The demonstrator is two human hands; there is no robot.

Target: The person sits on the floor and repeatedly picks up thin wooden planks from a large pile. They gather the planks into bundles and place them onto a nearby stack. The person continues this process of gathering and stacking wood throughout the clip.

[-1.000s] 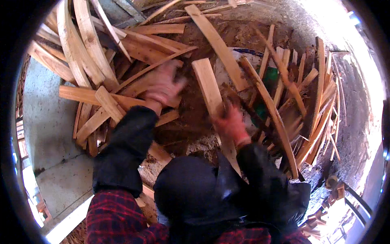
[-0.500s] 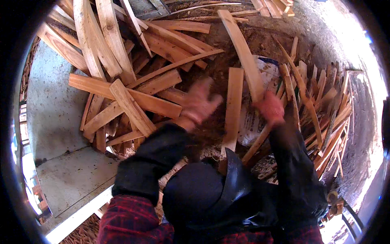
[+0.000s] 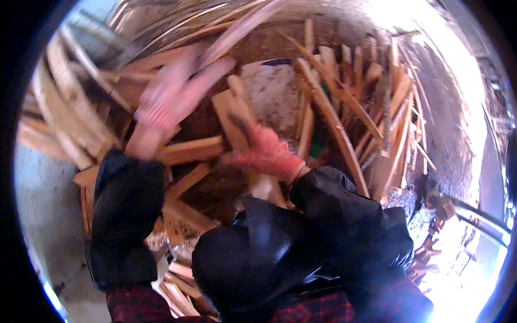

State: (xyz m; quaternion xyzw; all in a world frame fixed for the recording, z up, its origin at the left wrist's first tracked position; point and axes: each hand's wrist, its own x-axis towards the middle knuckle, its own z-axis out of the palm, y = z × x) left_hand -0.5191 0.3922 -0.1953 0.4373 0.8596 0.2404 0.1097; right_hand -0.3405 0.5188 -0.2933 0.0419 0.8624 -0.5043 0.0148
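My left hand (image 3: pixel 169 97), in a pale pinkish glove and blurred, is over the wood pile on the left. A long wooden slat (image 3: pixel 242 29) slants up and right from between its thumb and fingers, and the hand appears closed on it. My right hand (image 3: pixel 266 153), in a reddish knit glove, is near the middle with thumb and fingers apart and nothing seen in them. Just beyond it lies a short flat board (image 3: pixel 230 116). Below the left hand is another wood piece (image 3: pixel 191 151).
Curved slats (image 3: pixel 67 107) heap at the left over a grey metal panel (image 3: pixel 46 199). A dirty white sack (image 3: pixel 272 91) lies beyond my right hand. Several upright slats (image 3: pixel 398 107) lean toward the pale wall (image 3: pixel 447 102) on the right. Metal bars (image 3: pixel 479 212) stand at the lower right.
The view has swung to the right. The slat that was in my right hand now seems to be in my left, which has moved up and left. My right hand has moved left, away from the upright slats.
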